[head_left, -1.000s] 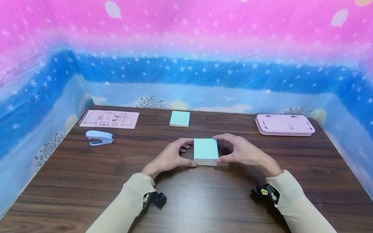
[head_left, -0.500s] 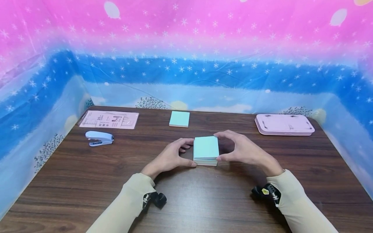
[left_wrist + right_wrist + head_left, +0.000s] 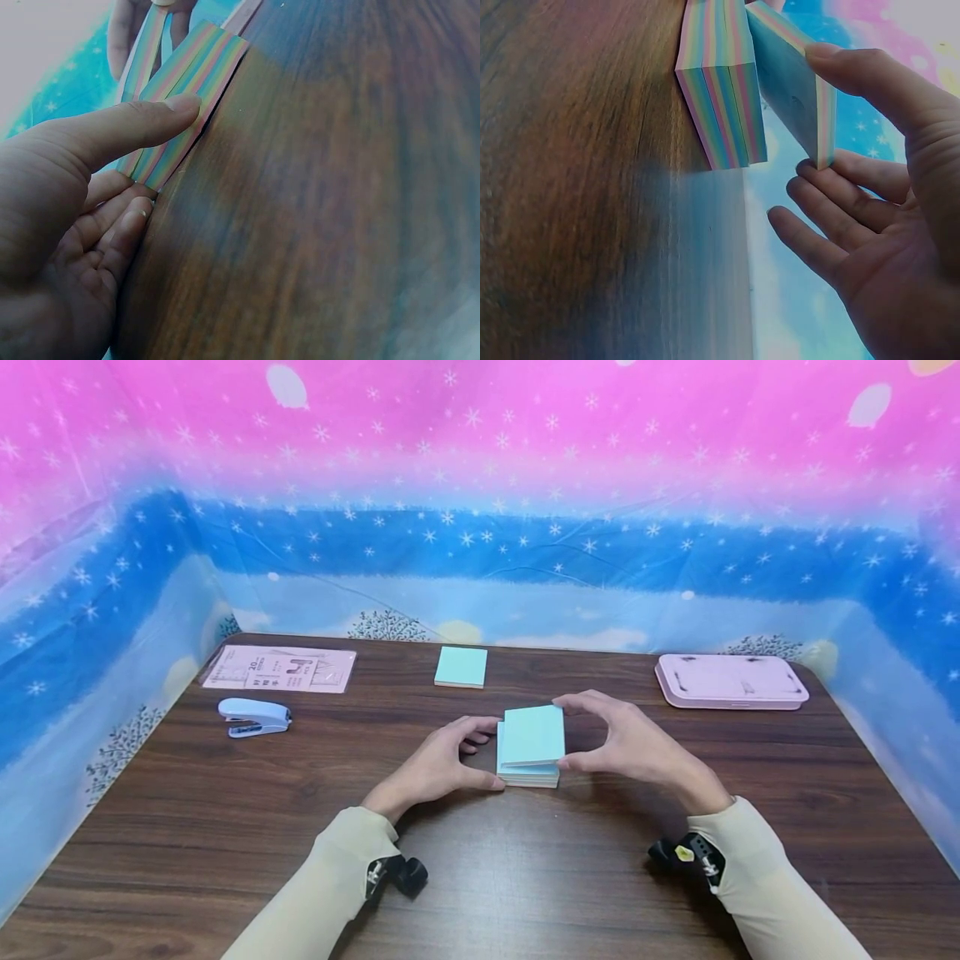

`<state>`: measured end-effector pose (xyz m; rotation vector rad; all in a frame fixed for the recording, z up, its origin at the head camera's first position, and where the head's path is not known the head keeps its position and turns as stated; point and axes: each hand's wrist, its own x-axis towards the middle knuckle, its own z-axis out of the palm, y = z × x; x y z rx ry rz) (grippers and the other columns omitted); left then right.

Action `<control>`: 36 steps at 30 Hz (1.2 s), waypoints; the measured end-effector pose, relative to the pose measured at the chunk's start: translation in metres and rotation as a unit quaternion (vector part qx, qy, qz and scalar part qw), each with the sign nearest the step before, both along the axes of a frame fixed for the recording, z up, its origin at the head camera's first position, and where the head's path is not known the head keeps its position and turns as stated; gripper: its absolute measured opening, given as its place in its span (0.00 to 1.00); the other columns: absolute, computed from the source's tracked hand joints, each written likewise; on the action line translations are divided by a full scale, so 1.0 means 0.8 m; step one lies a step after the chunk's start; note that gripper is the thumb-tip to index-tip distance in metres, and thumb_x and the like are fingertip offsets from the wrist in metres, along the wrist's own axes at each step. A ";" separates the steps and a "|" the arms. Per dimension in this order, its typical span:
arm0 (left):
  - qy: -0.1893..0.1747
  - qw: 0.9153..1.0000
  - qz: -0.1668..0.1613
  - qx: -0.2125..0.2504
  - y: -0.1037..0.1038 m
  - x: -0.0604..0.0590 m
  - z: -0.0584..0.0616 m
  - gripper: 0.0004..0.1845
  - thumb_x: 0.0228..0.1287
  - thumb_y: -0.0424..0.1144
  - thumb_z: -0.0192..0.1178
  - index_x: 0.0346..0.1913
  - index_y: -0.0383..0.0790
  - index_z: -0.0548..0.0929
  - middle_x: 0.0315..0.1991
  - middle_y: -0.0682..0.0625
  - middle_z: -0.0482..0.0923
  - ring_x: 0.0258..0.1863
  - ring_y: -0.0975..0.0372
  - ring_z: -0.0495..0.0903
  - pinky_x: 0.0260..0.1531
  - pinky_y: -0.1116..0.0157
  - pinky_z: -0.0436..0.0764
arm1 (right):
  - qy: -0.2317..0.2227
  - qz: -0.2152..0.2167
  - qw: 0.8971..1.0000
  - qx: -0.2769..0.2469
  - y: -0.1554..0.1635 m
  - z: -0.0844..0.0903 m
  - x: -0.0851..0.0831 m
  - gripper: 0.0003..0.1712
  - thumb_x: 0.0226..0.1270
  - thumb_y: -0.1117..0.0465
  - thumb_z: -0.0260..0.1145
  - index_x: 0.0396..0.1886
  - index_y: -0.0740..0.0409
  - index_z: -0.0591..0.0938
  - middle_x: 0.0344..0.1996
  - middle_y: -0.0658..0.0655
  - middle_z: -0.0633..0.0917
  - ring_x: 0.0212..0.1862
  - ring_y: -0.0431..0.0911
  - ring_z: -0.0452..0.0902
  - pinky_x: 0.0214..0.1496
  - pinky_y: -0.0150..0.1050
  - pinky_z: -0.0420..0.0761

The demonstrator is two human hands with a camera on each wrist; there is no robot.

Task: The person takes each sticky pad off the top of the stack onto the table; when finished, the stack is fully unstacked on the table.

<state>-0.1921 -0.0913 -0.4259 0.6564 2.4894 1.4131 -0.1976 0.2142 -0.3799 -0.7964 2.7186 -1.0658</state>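
A stack of sticky note pads stands on the table in front of me, its striped rainbow edges showing in both wrist views. My left hand grips the stack from its left side, thumb across the near edge and fingers behind. Above it, my right hand pinches the top sticky note pad by its right side between thumb and fingers. That pad is tilted, raised clear of the stack on its right side in the right wrist view. One more pad lies farther back.
On the left lie a pink ruler set in clear packaging and a light blue stapler. A pink pencil case lies at the back right. Patterned cloth hangs around the brown wooden table.
The top pad has come up off the stack and shifted slightly right and away, with my right hand rising alongside it. My left hand stays on the stack.
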 end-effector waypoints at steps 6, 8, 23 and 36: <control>0.002 1.000 -0.001 0.001 0.000 0.000 0.000 0.46 0.53 0.40 0.84 0.76 0.41 0.75 0.65 0.48 0.78 0.62 0.54 0.78 0.64 0.56 0.77 | 0.001 -0.007 1.000 0.000 0.001 0.000 0.000 0.49 0.56 0.46 0.85 0.76 0.54 0.76 0.71 0.56 0.78 0.74 0.56 0.70 0.72 0.66 0.70; 0.002 1.000 -0.002 0.001 -0.001 0.000 0.001 0.46 0.53 0.40 0.84 0.76 0.41 0.75 0.65 0.48 0.78 0.62 0.54 0.78 0.64 0.56 0.77 | 0.004 -0.010 1.000 0.002 0.000 0.000 0.000 0.49 0.56 0.46 0.85 0.76 0.53 0.76 0.71 0.56 0.78 0.74 0.57 0.70 0.72 0.66 0.70; 0.005 1.000 -0.006 0.003 -0.001 0.001 0.000 0.46 0.53 0.41 0.84 0.76 0.39 0.74 0.65 0.45 0.78 0.62 0.52 0.78 0.65 0.55 0.77 | 0.009 -0.035 0.999 -0.011 0.003 -0.001 -0.002 0.48 0.57 0.43 0.84 0.76 0.48 0.76 0.69 0.53 0.79 0.70 0.55 0.73 0.70 0.66 0.72; 0.008 1.000 -0.007 0.004 -0.001 0.001 0.000 0.46 0.53 0.40 0.84 0.76 0.38 0.74 0.65 0.45 0.78 0.62 0.53 0.78 0.65 0.56 0.77 | 0.015 -0.057 0.998 -0.016 0.005 0.005 -0.022 0.49 0.55 0.41 0.85 0.76 0.44 0.77 0.71 0.50 0.77 0.74 0.55 0.69 0.72 0.65 0.69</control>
